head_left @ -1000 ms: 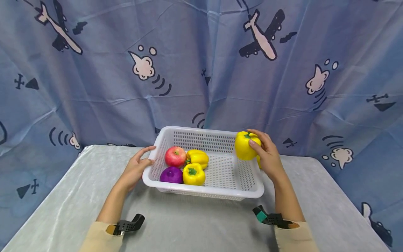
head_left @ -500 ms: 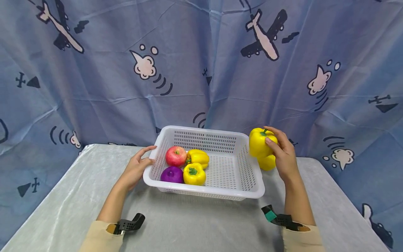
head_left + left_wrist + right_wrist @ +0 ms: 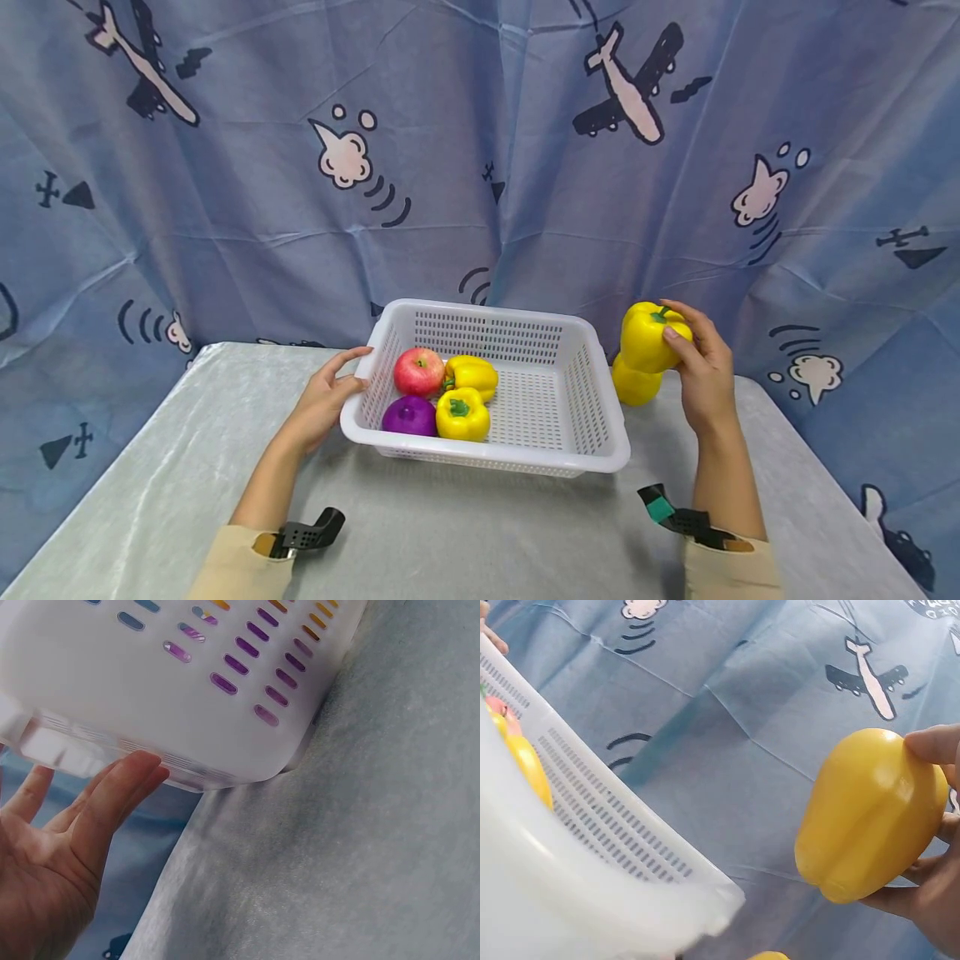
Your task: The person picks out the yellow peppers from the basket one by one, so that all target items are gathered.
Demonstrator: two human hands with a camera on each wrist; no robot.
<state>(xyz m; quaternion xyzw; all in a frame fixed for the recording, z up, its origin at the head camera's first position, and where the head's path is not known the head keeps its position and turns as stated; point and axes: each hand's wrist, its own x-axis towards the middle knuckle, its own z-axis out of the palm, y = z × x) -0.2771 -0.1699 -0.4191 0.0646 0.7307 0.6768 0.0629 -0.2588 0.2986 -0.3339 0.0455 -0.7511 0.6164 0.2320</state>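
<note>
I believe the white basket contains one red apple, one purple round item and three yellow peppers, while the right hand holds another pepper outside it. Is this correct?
The pepper count is wrong: in the head view, the white basket contains two yellow peppers, not three. The rest stands.

Yellow pepper held stem-up just outside white slotted basket.

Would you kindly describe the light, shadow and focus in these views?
Head: fairly even light, soft shadow by the basket; left wrist: a darker shadow on the tablecloth beside it; right wrist: the basket's near side blurred, highlight on the held pepper.
</note>
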